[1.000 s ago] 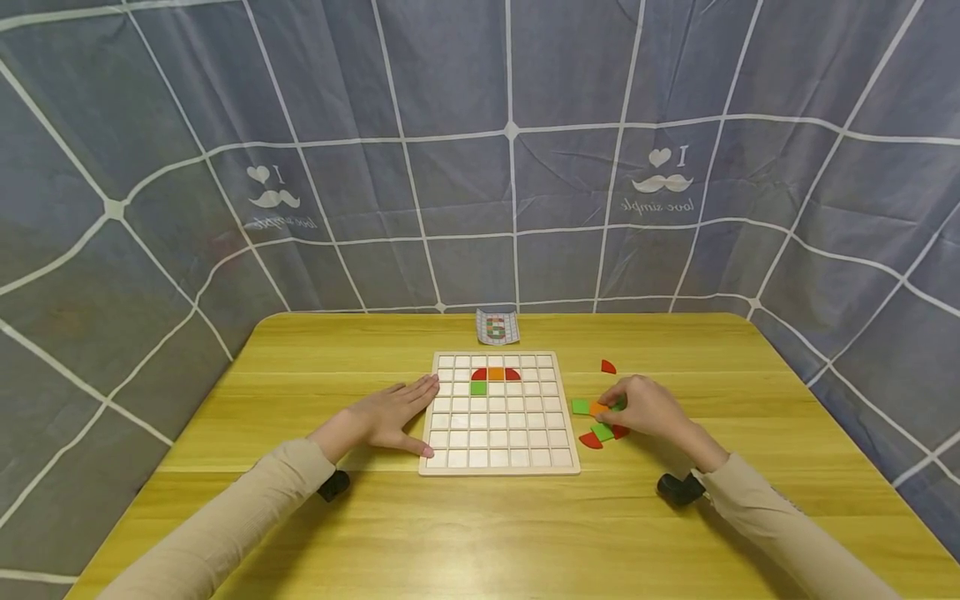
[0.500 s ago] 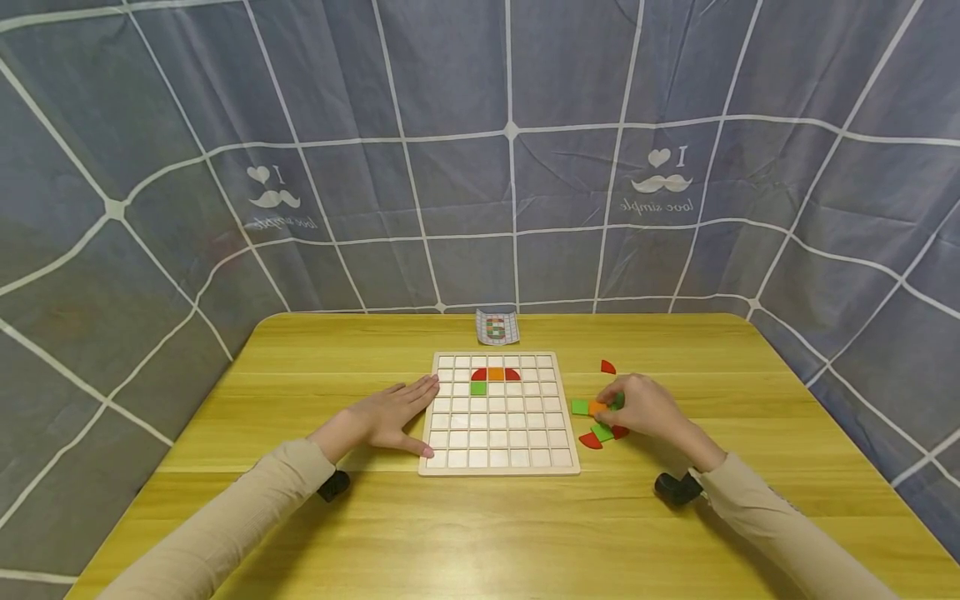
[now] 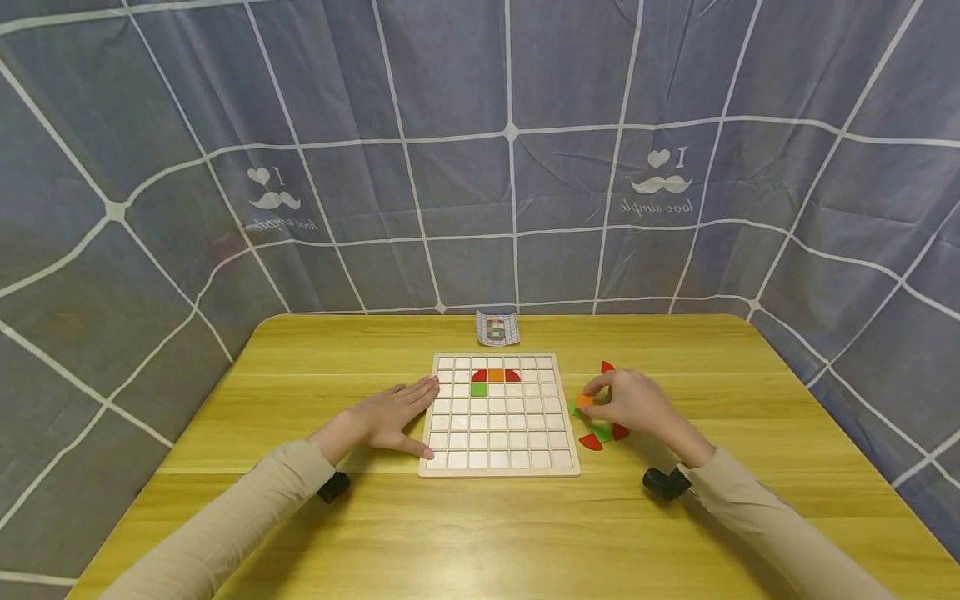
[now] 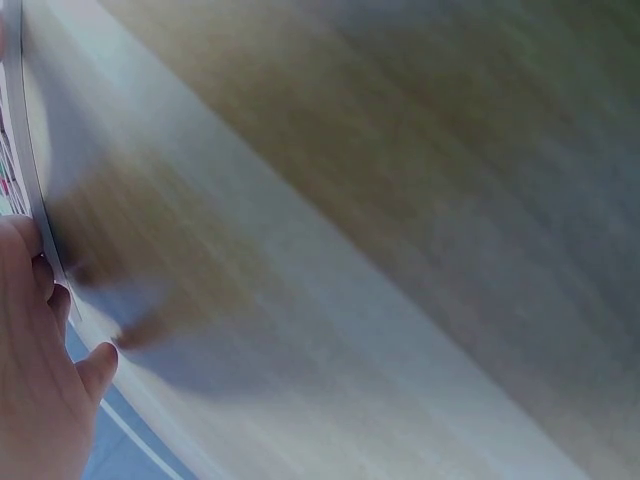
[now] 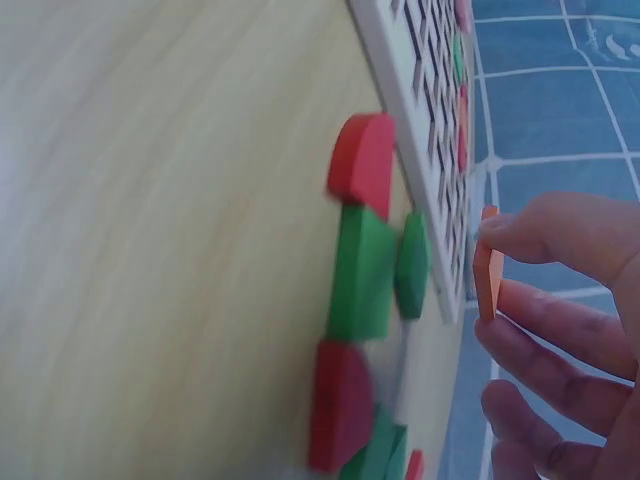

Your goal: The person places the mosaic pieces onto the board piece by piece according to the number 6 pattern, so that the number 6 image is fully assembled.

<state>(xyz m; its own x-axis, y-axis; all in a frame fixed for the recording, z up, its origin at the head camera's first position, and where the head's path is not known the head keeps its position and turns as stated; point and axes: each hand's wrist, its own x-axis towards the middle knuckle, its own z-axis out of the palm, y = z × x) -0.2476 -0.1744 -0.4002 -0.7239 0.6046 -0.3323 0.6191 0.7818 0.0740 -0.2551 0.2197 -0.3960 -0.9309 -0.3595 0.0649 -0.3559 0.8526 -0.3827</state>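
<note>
My right hand pinches an orange square tile between thumb and fingers, just over the loose pieces right of the board. Under it lie a green square tile, red quarter-round tiles and more green tiles. My left hand rests with spread, straight fingers on the left edge of the white gridded board. On the board sit a red quarter-round tile, an orange tile and another red quarter-round tile in a row. A green square tile sits below the left red one.
A small pattern card lies behind the board, showing a coloured figure on a grid. The wooden table ends at a grey-blue curtain with white lines. One red tile lies apart, behind my right hand.
My right hand has lifted the orange tile from among the loose pieces and shifted it slightly left, over the green tile. My left hand has stayed in place on the board's edge.
</note>
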